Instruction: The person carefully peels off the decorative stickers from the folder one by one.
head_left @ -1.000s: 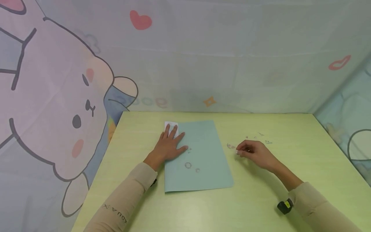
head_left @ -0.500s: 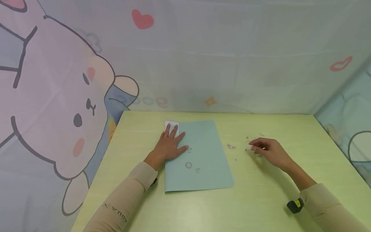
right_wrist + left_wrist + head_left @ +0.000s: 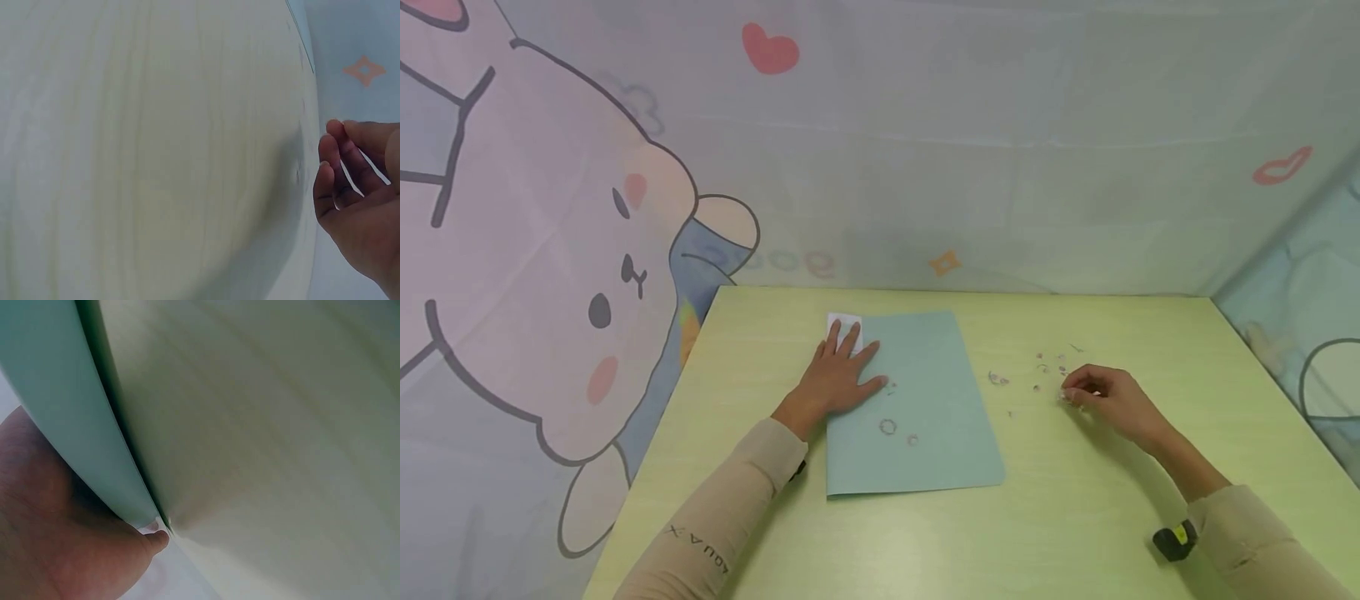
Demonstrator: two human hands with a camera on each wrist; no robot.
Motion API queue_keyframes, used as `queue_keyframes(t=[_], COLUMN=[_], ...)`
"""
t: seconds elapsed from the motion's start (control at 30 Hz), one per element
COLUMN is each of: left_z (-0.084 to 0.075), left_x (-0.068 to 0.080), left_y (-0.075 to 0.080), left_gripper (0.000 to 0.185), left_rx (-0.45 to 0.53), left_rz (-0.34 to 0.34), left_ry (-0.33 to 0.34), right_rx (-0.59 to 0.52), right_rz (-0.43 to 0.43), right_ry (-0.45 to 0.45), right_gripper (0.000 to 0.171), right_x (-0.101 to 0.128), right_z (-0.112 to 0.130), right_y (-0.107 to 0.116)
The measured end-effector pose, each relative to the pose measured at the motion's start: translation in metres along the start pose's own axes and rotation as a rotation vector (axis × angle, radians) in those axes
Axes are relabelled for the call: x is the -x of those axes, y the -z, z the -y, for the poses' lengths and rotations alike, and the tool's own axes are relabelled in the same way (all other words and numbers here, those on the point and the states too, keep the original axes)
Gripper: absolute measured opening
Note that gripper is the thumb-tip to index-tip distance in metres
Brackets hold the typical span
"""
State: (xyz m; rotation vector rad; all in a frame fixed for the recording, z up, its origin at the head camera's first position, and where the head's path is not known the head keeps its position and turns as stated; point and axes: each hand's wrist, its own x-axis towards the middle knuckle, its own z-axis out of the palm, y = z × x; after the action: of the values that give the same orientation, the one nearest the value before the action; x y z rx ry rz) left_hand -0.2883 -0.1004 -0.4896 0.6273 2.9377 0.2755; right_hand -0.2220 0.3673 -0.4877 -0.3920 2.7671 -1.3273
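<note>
now left hand (image 3: 838,379) flat, fingers straight, pinning teal paper sheet (image 3: 917,408); right hand (image 3: 1101,396) fingertips pinching among tiny scattered beads (image 3: 1048,367), grip unclear; best pick one, lift gently.

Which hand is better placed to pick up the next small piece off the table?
Right. The right hand has its fingertips at the scattered small pieces on the table. The left hand lies flat on the green sheet, holding it down.

"AQUA X" printed on the left sleeve (image 3: 700,546), letters upside down
</note>
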Motion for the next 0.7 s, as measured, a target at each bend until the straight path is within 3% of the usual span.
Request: queue_keyframes(t=[0.17, 0.27, 0.4, 0.7], left_z=[0.001, 0.001, 0.001, 0.001], left_x=[0.0, 0.0, 0.0, -0.001], left_y=[-0.001, -0.001, -0.001, 0.0], left_gripper=[0.076, 0.076, 0.076, 0.076], left_rx=[0.001, 0.001, 0.009, 0.019], left_rz=[0.002, 0.007, -0.001, 0.0], left_ry=[0.006, 0.008, 0.001, 0.002], right_rx=[0.034, 0.111, 0.202, 0.284], right_rz=[0.082, 0.113, 0.111, 0.102], right_ry=[0.065, 0.095, 0.143, 0.233], right_gripper=[0.007, 0.006, 0.01, 0.013], right_x=[-0.003, -0.004, -0.003, -0.003], right_z=[0.0, 0.002, 0.011, 0.025], right_y=[-0.01, -0.017, -0.024, -0.028])
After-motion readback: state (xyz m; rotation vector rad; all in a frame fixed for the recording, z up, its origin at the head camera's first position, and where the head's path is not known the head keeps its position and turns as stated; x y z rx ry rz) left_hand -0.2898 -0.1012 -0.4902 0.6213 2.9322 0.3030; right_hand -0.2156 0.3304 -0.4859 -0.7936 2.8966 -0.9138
